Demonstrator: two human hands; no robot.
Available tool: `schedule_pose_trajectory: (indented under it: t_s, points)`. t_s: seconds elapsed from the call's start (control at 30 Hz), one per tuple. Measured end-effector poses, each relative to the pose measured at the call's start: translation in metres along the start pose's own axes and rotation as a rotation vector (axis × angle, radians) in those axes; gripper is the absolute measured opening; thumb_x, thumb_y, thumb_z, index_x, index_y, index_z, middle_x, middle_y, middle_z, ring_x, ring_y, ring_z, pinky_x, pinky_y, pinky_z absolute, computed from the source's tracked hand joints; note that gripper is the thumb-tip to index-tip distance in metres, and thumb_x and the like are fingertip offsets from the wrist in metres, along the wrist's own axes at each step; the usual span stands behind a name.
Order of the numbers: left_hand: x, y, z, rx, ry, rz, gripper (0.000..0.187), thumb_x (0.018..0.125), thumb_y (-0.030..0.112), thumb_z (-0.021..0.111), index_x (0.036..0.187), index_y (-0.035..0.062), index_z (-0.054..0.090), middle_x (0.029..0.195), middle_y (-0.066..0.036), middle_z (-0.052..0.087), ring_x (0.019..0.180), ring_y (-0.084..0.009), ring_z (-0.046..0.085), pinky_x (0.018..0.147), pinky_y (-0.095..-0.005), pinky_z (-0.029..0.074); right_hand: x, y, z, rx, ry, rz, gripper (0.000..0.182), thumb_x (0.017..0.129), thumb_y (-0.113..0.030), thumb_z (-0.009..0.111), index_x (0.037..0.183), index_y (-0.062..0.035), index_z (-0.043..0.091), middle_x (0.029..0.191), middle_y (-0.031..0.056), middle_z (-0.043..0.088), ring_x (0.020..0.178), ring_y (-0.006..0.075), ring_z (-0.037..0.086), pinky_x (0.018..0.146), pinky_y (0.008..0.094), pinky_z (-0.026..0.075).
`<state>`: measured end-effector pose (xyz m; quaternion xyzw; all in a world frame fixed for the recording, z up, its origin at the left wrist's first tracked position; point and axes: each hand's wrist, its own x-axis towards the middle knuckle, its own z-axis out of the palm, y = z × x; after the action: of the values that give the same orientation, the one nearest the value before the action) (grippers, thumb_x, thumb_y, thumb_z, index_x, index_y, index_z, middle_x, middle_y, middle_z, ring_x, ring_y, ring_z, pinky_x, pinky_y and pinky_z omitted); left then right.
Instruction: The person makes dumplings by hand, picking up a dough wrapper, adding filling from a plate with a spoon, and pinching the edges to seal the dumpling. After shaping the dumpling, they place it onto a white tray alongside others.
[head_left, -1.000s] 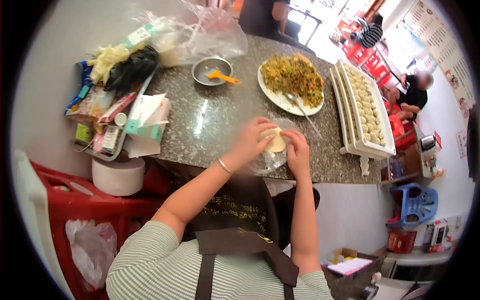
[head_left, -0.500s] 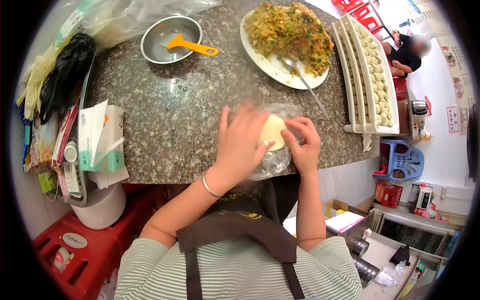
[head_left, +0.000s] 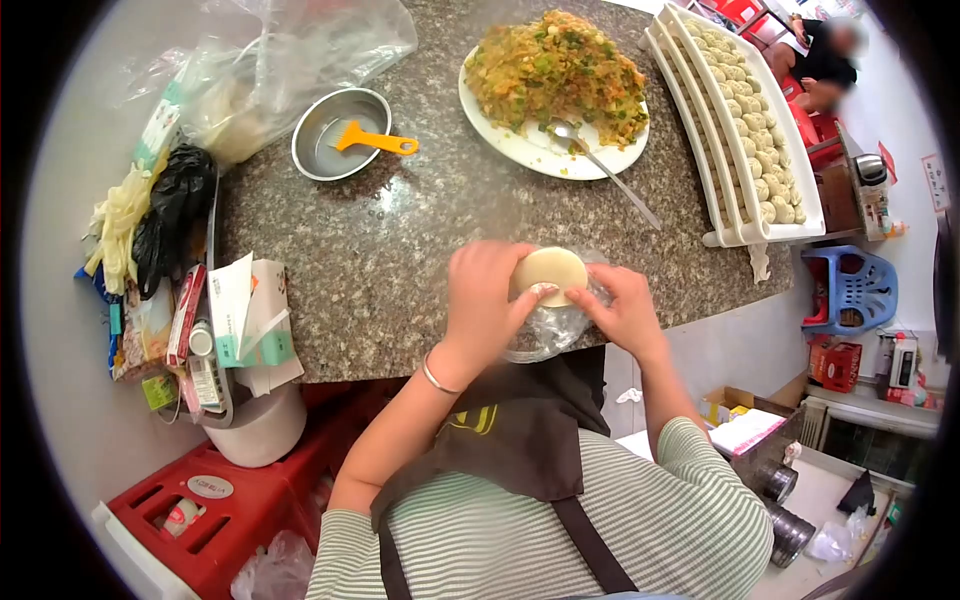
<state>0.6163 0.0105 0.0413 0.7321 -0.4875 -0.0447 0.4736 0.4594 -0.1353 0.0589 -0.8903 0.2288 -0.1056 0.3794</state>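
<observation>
A round, pale dough wrapper (head_left: 555, 274) is held up between both hands near the counter's front edge. My left hand (head_left: 487, 290), with a bangle at the wrist, grips its left side, the thumb on its lower edge. My right hand (head_left: 622, 308) pinches its lower right edge between thumb and fingers. Beneath the hands lies crumpled clear plastic (head_left: 545, 335). Beyond them, a white oval plate (head_left: 500, 143) holds a heap of chopped filling (head_left: 560, 75), with a metal spoon (head_left: 615, 178) resting on it.
A metal bowl (head_left: 305, 150) with an orange brush (head_left: 385, 141) stands at back left. Stacked white trays (head_left: 705, 150) of dumplings are at right. Tissue box (head_left: 270, 340), black bag (head_left: 172, 225) and plastic bags are left. A person (head_left: 825, 55) sits in the far background.
The camera view has shifted, so the counter items appear displaced. Both hands still hold the wrapper; my right thumb is now at its lower edge, and the wrapper is more fully visible.
</observation>
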Motion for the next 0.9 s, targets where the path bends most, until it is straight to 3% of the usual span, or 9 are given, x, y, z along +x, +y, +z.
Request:
schedule_pose_trajectory:
  t_s: [0.07,0.23,0.33,0.53,0.6,0.73,0.8,0.83,0.9]
  points:
    - [0.000,0.002,0.003,0.073,0.034,0.044,0.039,0.070,0.024,0.080,0.101,0.0048,0.065,0.094,-0.012,0.064,0.090,-0.0315,0.057,0.087,-0.0434,0.041,-0.005,0.000,-0.008,-0.009,-0.013,0.087,0.034,0.081,-0.031,0.075,0.101,-0.0033,0.070,0.089,0.0162,0.067,0.072,0.0280,0.064,0.064,0.0367,0.050]
    - [0.003,0.005,0.011,0.126,0.076,0.084,0.041,0.070,0.025,0.080,0.104,0.0050,0.066,0.101,-0.012,0.065,0.095,-0.0328,0.058,0.091,-0.0447,0.041,0.006,-0.005,-0.029,-0.004,0.051,0.047,0.024,0.083,-0.021,0.073,0.099,-0.0037,0.070,0.091,0.0124,0.063,0.078,0.0276,0.065,0.069,0.0357,0.052]
    - [0.002,0.011,0.018,0.129,0.029,0.122,0.045,0.069,0.021,0.081,0.109,0.0051,0.067,0.105,-0.013,0.066,0.095,-0.0324,0.059,0.089,-0.0425,0.045,0.025,-0.003,-0.021,0.045,0.218,-0.272,0.015,0.082,-0.014,0.072,0.095,-0.0056,0.070,0.095,0.0109,0.064,0.086,0.0280,0.065,0.075,0.0359,0.052]
    - [0.005,0.031,0.036,0.093,-0.073,0.058,0.049,0.069,0.016,0.082,0.113,0.0048,0.066,0.103,-0.012,0.067,0.088,-0.0285,0.061,0.077,-0.0361,0.050,0.019,0.022,-0.022,0.113,0.205,-0.270,0.012,0.080,-0.008,0.071,0.092,-0.0052,0.071,0.092,0.0088,0.065,0.086,0.0275,0.065,0.076,0.0357,0.052]
    - [0.008,0.039,0.037,0.011,-0.128,-0.065,0.047,0.070,0.016,0.082,0.113,0.0043,0.065,0.101,-0.012,0.067,0.087,-0.0285,0.061,0.080,-0.0367,0.049,0.015,0.029,-0.023,0.144,0.218,-0.260,0.013,0.080,-0.008,0.072,0.093,-0.0046,0.071,0.092,0.0078,0.065,0.085,0.0257,0.065,0.077,0.0350,0.051]
    - [0.009,0.034,0.043,0.017,-0.109,-0.032,0.047,0.071,0.015,0.082,0.112,0.0040,0.065,0.100,-0.012,0.067,0.086,-0.0288,0.062,0.083,-0.0373,0.049,0.013,0.032,-0.025,0.102,0.281,-0.331,0.015,0.076,-0.009,0.074,0.090,-0.0081,0.070,0.096,0.0071,0.065,0.091,0.0278,0.062,0.084,0.0381,0.047]
    - [0.010,0.033,0.043,0.044,-0.147,-0.018,0.050,0.071,0.022,0.081,0.115,0.0047,0.064,0.110,-0.014,0.067,0.106,-0.0328,0.062,0.102,-0.0468,0.043,0.011,0.039,-0.021,0.070,0.324,-0.315,0.016,0.074,-0.011,0.075,0.089,-0.0089,0.070,0.100,0.0051,0.064,0.097,0.0266,0.060,0.090,0.0405,0.042]
    - [0.011,0.033,0.043,0.040,-0.141,-0.026,0.050,0.071,0.022,0.081,0.115,0.0047,0.064,0.110,-0.014,0.067,0.106,-0.0328,0.062,0.102,-0.0468,0.043,0.011,0.042,-0.021,0.067,0.314,-0.317,0.016,0.074,-0.011,0.075,0.089,-0.0089,0.070,0.100,0.0051,0.064,0.097,0.0266,0.060,0.090,0.0405,0.042]
    - [0.013,0.033,0.042,0.038,-0.125,0.020,0.045,0.071,0.014,0.082,0.111,0.0027,0.065,0.103,-0.013,0.067,0.091,-0.0281,0.062,0.085,-0.0376,0.049,0.011,0.044,-0.022,0.010,0.302,-0.485,0.016,0.076,-0.011,0.075,0.091,-0.0100,0.071,0.102,0.0050,0.063,0.097,0.0246,0.059,0.089,0.0392,0.042]
